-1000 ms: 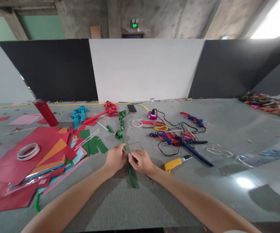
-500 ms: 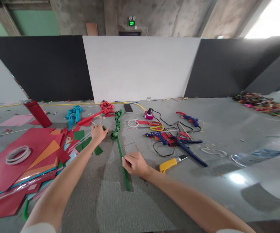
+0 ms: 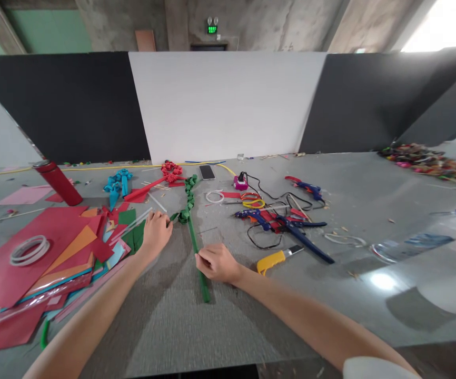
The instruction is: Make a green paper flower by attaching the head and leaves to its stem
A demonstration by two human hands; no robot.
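A green paper stem runs down the middle of the table, with a curling chain of folded green pieces at its far end. My right hand is closed around the stem's lower part. Left of the chain, my left hand has its fingers curled together beside a small green piece that touches the base of the chain; the fingertips are partly hidden. Green paper sheets lie just left of this hand.
Coloured papers and a red bottle are on the left. Red and blue paper pieces lie behind. Right of my right hand are a yellow-handled cutter, blue pliers, glue guns and cables.
My left hand has closed more and turned, and the small green piece now reaches the chain's base. My right hand still holds the stem. The view has shifted slightly.
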